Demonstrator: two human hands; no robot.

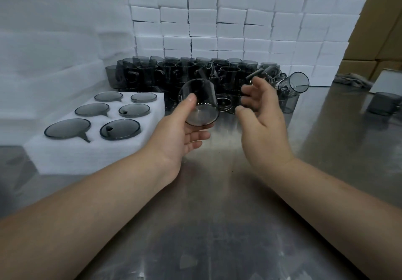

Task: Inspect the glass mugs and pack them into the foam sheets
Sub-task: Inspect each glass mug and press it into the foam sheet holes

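Note:
My left hand [182, 136] grips a smoky grey glass mug [201, 103] above the steel table, tilted with its base toward me and its handle pointing right. My right hand [261, 114] hovers just right of the mug with fingers loosely spread, holding nothing. A white foam sheet [87, 151] lies at the left with several mugs [119, 129] sunk into its holes. A crowd of loose grey mugs [174, 72] stands behind my hands.
A wall of white foam blocks [239, 18] rises behind the mugs, and foam sheets [54, 40] are piled at the left. One mug [297, 83] lies tipped at the right. Another mug [384, 105] and a white box [387, 81] sit far right. Bare steel table [217, 214] lies near me.

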